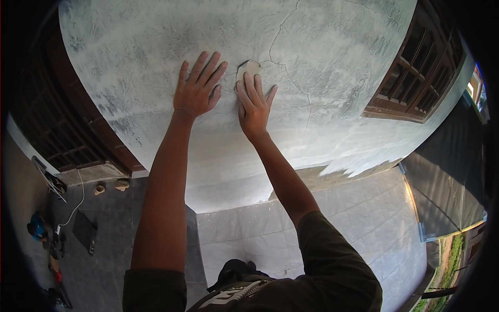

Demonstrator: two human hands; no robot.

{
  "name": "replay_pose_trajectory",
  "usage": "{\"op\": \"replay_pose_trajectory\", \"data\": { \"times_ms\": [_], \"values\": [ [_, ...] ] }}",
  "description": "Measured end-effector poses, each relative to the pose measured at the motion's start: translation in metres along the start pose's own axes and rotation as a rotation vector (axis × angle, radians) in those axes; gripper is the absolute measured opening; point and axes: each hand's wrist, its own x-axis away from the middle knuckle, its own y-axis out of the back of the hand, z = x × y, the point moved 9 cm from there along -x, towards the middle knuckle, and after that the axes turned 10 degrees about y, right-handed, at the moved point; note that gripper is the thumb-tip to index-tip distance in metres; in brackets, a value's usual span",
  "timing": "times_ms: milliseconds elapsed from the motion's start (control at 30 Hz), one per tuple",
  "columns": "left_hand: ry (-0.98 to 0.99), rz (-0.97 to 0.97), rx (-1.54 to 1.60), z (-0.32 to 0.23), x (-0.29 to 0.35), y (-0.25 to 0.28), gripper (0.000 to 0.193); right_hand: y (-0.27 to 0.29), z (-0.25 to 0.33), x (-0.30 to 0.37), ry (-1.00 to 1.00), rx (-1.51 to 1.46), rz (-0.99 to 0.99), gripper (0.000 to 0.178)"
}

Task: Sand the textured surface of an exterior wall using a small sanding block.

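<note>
In front of me rises a grey-white plastered wall (150,41), patchy, with thin cracks running down it. My left hand (197,88) lies against it, fingers spread and nothing under them that I can see. Just to its right, my right hand (254,106) presses a pale piece of what looks like sandpaper (252,66) to the wall. One edge of that piece looks dark and lifted above the fingertips; the rest is hidden under the hand. A crack (280,34) comes down close to it.
A brown wooden window (418,67) is on the right, a dark door (62,99) on the left. Grey sheeting (358,213) covers the floor at the wall's foot. On the left floor lie a dark flat box (84,231), a white cable (81,200) and several tools.
</note>
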Motion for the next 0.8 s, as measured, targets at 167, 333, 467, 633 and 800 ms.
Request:
{"op": "replay_pose_trajectory", "data": {
  "times_ms": [167,333,467,633,800],
  "values": [
    [-0.002,-0.008,-0.002,-0.009,-0.005,-0.001,0.062,-0.026,-0.009,0.098,-0.016,0.015,0.142,0.046],
    [-0.005,-0.001,-0.023,0.000,0.001,-0.002,0.062,-0.008,0.001,0.005,-0.014,-0.013,0.059,0.043],
    [-0.010,-0.028,-0.015,-0.002,0.000,-0.002,0.064,-0.024,-0.002,0.064,-0.023,-0.008,0.100,0.042],
    [-0.006,-0.025,-0.014,-0.001,0.002,-0.003,0.064,-0.026,0.000,0.051,0.003,0.002,0.128,0.044],
    [0.002,-0.015,-0.011,0.000,-0.001,0.001,0.063,-0.011,0.002,0.013,0.027,-0.045,0.029,0.050]
  ]
}}
